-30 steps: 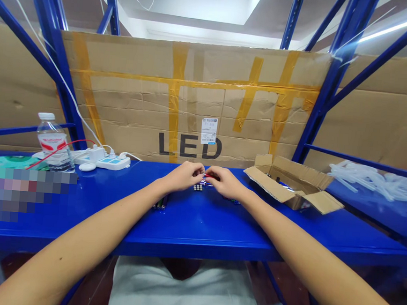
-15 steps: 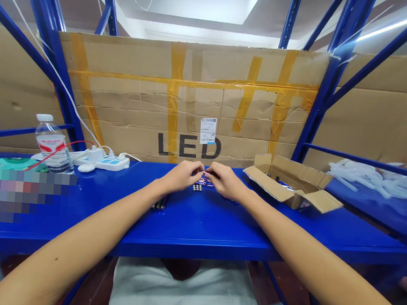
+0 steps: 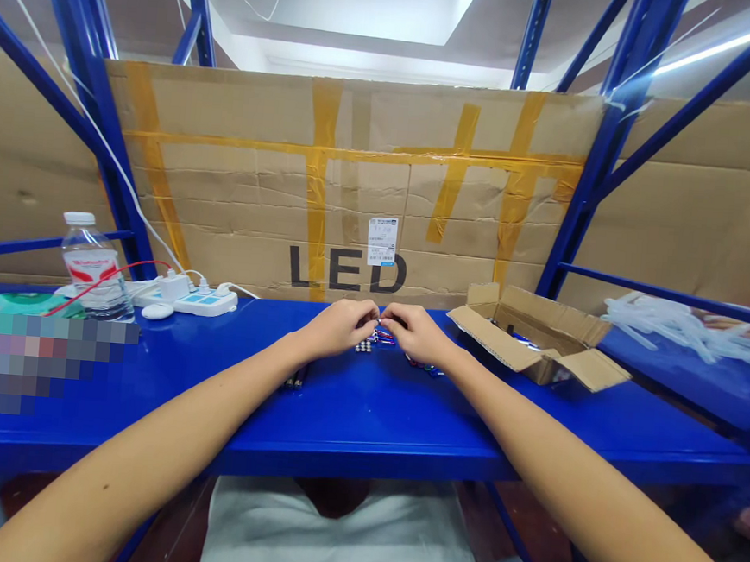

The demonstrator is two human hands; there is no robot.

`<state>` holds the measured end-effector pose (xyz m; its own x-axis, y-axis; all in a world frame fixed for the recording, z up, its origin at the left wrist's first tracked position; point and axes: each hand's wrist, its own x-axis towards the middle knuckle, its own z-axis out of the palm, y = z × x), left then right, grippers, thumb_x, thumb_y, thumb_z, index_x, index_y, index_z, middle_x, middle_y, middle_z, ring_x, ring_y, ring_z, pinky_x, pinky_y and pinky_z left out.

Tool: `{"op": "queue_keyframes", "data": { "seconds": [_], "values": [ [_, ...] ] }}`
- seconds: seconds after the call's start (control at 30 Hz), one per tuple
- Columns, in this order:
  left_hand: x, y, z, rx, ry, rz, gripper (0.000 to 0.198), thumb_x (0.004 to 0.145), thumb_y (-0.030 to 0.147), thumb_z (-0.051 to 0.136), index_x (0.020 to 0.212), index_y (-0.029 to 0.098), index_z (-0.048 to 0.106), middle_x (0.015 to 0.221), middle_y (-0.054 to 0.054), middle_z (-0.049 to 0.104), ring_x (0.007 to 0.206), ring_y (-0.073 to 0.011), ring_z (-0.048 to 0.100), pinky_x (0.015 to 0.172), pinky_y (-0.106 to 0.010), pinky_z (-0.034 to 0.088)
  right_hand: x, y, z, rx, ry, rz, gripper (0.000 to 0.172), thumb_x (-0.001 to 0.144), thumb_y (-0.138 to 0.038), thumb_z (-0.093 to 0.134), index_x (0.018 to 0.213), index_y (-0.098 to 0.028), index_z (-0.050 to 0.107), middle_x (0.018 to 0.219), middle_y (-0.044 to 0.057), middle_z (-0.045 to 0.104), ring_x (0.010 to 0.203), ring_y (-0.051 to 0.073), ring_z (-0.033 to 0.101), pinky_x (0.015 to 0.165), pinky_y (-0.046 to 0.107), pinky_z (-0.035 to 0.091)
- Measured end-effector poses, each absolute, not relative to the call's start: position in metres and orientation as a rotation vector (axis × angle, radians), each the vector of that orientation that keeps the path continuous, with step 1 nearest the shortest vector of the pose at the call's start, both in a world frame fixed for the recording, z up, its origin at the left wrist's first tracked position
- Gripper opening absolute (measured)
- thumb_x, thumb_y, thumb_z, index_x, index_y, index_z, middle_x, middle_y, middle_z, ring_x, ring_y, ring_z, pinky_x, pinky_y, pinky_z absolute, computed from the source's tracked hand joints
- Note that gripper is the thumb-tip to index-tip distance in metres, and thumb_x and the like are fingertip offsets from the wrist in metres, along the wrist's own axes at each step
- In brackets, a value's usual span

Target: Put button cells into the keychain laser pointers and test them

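Observation:
Over the blue table (image 3: 364, 419), my left hand (image 3: 344, 324) and my right hand (image 3: 414, 330) meet with fingers pinched. A tiny pale piece shows between the fingertips, too small to name. Just below them lie several small silver metal pieces (image 3: 363, 347) in a cluster. Thin red, blue and white parts (image 3: 383, 338) rest beside that cluster, partly behind my right hand. More coloured small parts (image 3: 425, 368) lie under my right wrist. Dark slim tubes with shiny ends (image 3: 294, 382) are partly hidden by my left forearm.
An open cardboard box (image 3: 539, 342) holding small parts stands at right. Clear tubing (image 3: 689, 327) lies beyond it. At left are a water bottle (image 3: 93, 272), a white power strip (image 3: 201, 300), a white mouse-shaped object (image 3: 158, 311) and a green packet (image 3: 9, 308). Large cardboard (image 3: 257, 211) walls the back.
My two hands stay together, with slight finger movement. The red bit seen between the fingertips before no longer shows there. More of the coloured parts under my right wrist is visible.

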<state>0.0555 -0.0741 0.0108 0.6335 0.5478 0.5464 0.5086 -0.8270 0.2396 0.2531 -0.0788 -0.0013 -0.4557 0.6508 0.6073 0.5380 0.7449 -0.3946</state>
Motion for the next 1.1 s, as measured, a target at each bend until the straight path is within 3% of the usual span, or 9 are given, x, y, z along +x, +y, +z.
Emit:
{"op": "queue_keyframes", "data": {
  "seconds": [0.17,0.33,0.47,0.57,0.7,0.77,0.87,0.97,1.1],
  "values": [
    [0.055,-0.075,0.016,2.530,0.908,1.028,0.010,0.083,0.023,0.054,0.084,0.015,0.061,0.067,0.001,0.060,0.061,-0.0115,0.052,0.058,-0.024,0.039,0.252,-0.074,0.002,-0.808,-2.039,0.687,0.024,0.088,-0.035,0.053,0.078,-0.015,0.063,0.066,0.002,0.061,0.061,0.015,0.055,0.063,0.029,0.044],
    [0.055,-0.071,0.016,2.266,0.939,1.095,0.005,0.079,0.020,0.054,0.077,0.016,0.056,0.061,0.002,0.058,0.054,-0.0100,0.052,0.055,-0.023,0.041,0.261,-0.062,0.006,-0.783,-1.710,1.217,0.043,0.095,-0.051,0.044,0.091,-0.014,0.066,0.078,0.010,0.069,0.067,0.019,0.066,0.070,0.037,0.053],
    [0.054,-0.062,0.013,2.190,0.950,1.260,0.004,0.076,0.020,0.057,0.075,0.016,0.057,0.072,-0.002,0.066,0.064,-0.0126,0.060,0.061,-0.026,0.047,0.274,-0.056,0.012,-0.967,-1.549,1.123,0.047,0.098,-0.051,0.038,0.088,-0.013,0.064,0.076,0.012,0.069,0.066,0.018,0.066,0.067,0.034,0.055],
    [0.054,-0.059,0.013,2.064,0.868,1.402,0.005,0.073,0.019,0.059,0.071,0.015,0.055,0.086,-0.007,0.072,0.078,-0.0162,0.066,0.072,-0.030,0.052,0.283,-0.057,0.017,-1.138,-1.646,0.975,0.034,0.096,-0.041,0.046,0.086,-0.013,0.062,0.075,0.011,0.068,0.062,0.017,0.064,0.062,0.031,0.053],
    [0.056,-0.060,0.016,1.887,0.792,1.505,0.012,0.072,0.015,0.059,0.064,0.016,0.049,0.078,-0.009,0.072,0.080,-0.0193,0.070,0.076,-0.034,0.054,0.286,-0.066,0.021,-1.547,-2.111,0.420,0.020,0.084,-0.030,0.061,0.072,-0.015,0.064,0.071,0.009,0.067,0.060,0.018,0.061,0.058,0.030,0.045],
    [0.056,-0.061,0.018,1.820,0.783,1.524,0.015,0.072,0.012,0.058,0.064,0.017,0.046,0.071,-0.007,0.070,0.076,-0.0190,0.070,0.072,-0.033,0.054,0.283,-0.071,0.020,-1.676,-2.299,0.234,0.020,0.079,-0.033,0.065,0.068,-0.016,0.066,0.073,0.008,0.069,0.064,0.019,0.061,0.059,0.029,0.041],
    [0.058,-0.063,0.019,1.734,0.816,1.491,0.012,0.077,0.012,0.055,0.072,0.017,0.046,0.067,-0.002,0.066,0.061,-0.0155,0.067,0.058,-0.028,0.053,0.275,-0.075,0.017,-1.774,-2.443,0.249,0.023,0.073,-0.040,0.071,0.068,-0.017,0.068,0.074,0.007,0.070,0.065,0.020,0.062,0.056,0.028,0.040],
    [0.060,-0.063,0.017,1.737,0.867,1.421,0.007,0.087,0.018,0.050,0.081,0.018,0.047,0.066,0.001,0.060,0.047,-0.0099,0.059,0.042,-0.020,0.043,0.267,-0.078,0.014,-1.810,-2.500,0.262,0.020,0.068,-0.036,0.075,0.073,-0.018,0.071,0.078,0.006,0.072,0.067,0.019,0.063,0.056,0.027,0.040],
    [0.061,-0.060,0.014,1.802,0.843,1.436,0.013,0.094,0.022,0.044,0.082,0.019,0.045,0.068,0.005,0.055,0.038,-0.0025,0.043,0.037,-0.015,0.031,0.263,-0.079,0.013,-1.846,-2.518,0.230,0.019,0.067,-0.032,0.075,0.078,-0.017,0.072,0.082,0.007,0.073,0.069,0.019,0.065,0.055,0.026,0.041]
  ]
}}
